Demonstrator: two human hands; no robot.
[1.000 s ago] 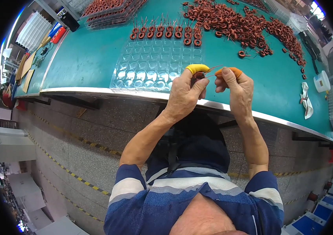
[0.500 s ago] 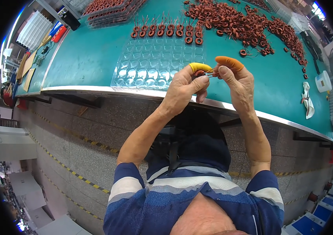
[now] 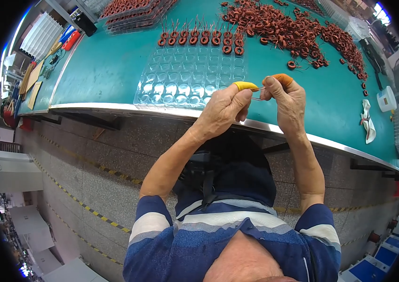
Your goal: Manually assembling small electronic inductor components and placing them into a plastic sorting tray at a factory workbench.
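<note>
In front of my chest, above the bench's front edge, my left hand (image 3: 225, 107) is closed on a small copper-wound ring coil that its fingers now hide. A yellow finger cot (image 3: 245, 86) covers its index finger. Thin wire leads (image 3: 258, 89) stick out of that grip toward the right. My right hand (image 3: 288, 99), with an orange finger cot (image 3: 282, 79), pinches these leads between thumb and index finger. Beyond my left hand lies a clear plastic tray (image 3: 171, 77) with round pockets. Ring coils (image 3: 193, 41) fill its far rows, leads pointing away from me.
A big loose pile of ring coils (image 3: 293, 35) spreads over the green bench (image 3: 101, 75) at the back right. Stacked filled trays (image 3: 136, 16) stand at the back left. On the right are a white tub (image 3: 387, 98) and a white cloth (image 3: 368, 123).
My left hand has turned, so the coil that showed between its fingers is now hidden. My right index finger has curled in, closer to the left fingertips.
</note>
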